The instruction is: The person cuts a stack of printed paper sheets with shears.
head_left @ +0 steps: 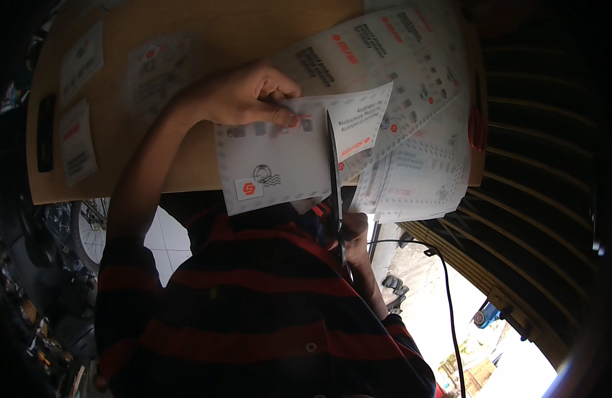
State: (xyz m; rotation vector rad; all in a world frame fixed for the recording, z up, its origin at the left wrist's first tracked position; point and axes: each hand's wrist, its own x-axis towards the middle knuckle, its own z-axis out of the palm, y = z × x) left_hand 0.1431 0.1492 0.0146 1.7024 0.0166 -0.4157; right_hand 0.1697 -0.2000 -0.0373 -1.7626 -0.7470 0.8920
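My left hand pinches the top edge of a white printed paper sheet between thumb and fingers. The sheet has a striped border, a postmark and a red logo square. Lower down, near my chest, my right hand is closed around a pair of scissors. Their long dark blades point away from me and run up through the sheet. To the right of the blades, a paper flap with red and grey print tilts up. The scissor handles are mostly hidden by my right hand and shadow.
Large uncut printed sheets cover the right of the wooden table, with a loose paper stack at its near edge. Several cut pieces lie at the left. A red looped thing sits at the right edge. A black cable hangs below.
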